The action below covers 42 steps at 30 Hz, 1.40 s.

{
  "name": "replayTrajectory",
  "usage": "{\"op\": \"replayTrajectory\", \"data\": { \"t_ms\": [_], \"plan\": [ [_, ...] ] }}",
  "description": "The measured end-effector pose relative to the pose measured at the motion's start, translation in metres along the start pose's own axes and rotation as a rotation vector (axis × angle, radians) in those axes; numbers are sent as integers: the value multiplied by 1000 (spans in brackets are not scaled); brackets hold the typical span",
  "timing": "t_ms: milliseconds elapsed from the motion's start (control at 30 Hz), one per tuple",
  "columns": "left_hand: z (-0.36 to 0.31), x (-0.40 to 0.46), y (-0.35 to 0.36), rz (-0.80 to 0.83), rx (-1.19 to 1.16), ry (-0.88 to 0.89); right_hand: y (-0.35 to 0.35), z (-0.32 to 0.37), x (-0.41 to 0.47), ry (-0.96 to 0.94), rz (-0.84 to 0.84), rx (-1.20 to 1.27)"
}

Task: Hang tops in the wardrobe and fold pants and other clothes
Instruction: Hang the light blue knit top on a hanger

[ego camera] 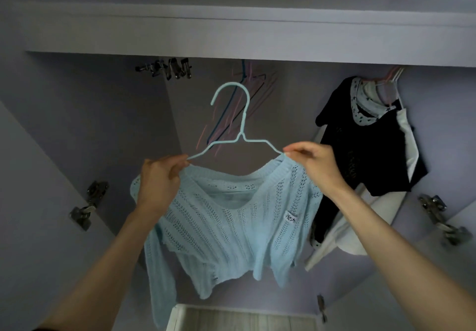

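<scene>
Arms reach up and forward from my view, both raised before the open wardrobe (231, 34). My left hand (159, 178) pinches the sweater's (226, 227) left shoulder at the hanger (239, 134) end; my right hand (313, 160) pinches the right shoulder likewise. The pale blue sweater hangs between them, beside a dark top (360, 150) on the right.

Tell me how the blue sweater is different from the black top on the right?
The blue sweater is pale knit with little holes; the black top is dark. The blue sweater is held up by the left hand and right hand on a blue hanger whose hook is free; the black top already hangs in the wardrobe, beside white clothes. Both are on hangers.
</scene>
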State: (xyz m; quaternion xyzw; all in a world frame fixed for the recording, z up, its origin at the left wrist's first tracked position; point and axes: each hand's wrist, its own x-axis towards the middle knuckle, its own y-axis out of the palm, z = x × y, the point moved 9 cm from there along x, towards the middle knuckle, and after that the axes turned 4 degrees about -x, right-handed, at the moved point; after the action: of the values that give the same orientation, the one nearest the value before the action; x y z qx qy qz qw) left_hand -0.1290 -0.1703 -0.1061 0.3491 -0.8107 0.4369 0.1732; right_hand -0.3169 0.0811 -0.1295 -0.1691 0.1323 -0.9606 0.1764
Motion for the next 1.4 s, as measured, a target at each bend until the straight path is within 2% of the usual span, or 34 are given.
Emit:
{"op": "replayTrajectory", "data": {
  "t_ms": [133,300,400,500,633,733,900,1067,1300,1400],
  "plan": [
    [4,1,-8,-31,-61,-51,-6,0,1,-40,65,-93],
    [18,4,-5,-15,-124,-159,-1,7,5,-203,203,-555],
    [20,8,2,26,-140,-171,-9,8,6,-208,129,-472],
    [9,8,14,108,-74,-73,-21,6,5,-202,18,-398],
    [8,-9,52,327,32,-55,-38,-7,-6,-203,-7,-574],
    [-4,-24,72,380,58,10,-55,-28,-19,-164,2,-751],
    [-68,-13,77,307,95,312,-100,-66,-39,68,-76,-898],
    [-135,11,73,194,149,541,-131,-74,-40,256,-123,-955],
    [-208,26,78,6,242,824,-154,-50,-39,233,-325,-1024],
    [-230,43,82,-90,333,850,-163,-39,-29,246,-425,-968]
  ]
}}
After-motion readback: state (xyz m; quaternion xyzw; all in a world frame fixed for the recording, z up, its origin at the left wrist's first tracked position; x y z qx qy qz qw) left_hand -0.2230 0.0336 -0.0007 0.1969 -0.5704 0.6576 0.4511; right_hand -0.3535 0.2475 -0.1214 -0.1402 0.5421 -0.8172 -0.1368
